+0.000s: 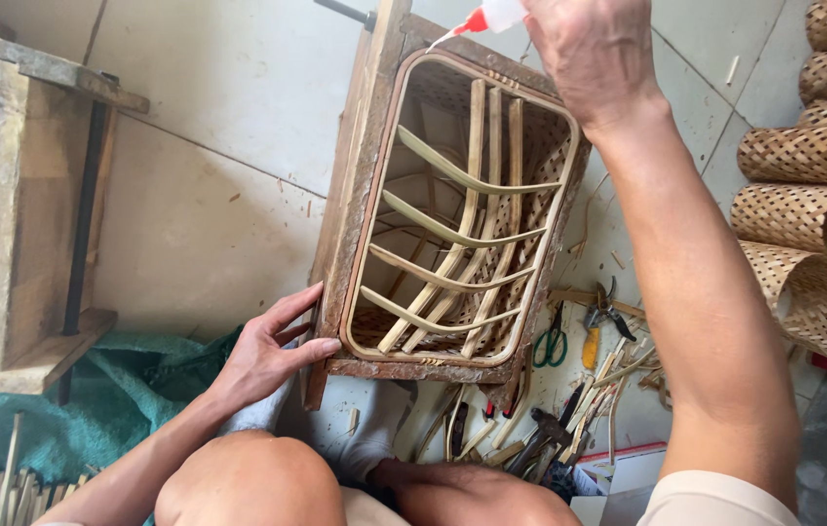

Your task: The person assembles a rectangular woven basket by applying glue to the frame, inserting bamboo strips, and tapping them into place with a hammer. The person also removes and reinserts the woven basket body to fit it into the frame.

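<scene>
A rectangular woven bamboo basket frame (541, 255) sits inside a rough wooden mould (347, 185), with curved bamboo ribs crossing its open face. My left hand (262, 353) rests flat against the mould's near left corner, fingers spread. My right hand (594, 54) is raised at the top of the view, closed around a small white squeeze bottle (496, 14) with a red nozzle. The nozzle tip points at the frame's far rim.
Rolled woven bamboo sheets (813, 214) are stacked at the right. Green-handled scissors (552, 343), pliers (604, 312) and bamboo strips lie on the floor below the mould. A wooden form (28, 214) stands at the left above a green tarp (92, 399). My knees (257, 482) are at the bottom.
</scene>
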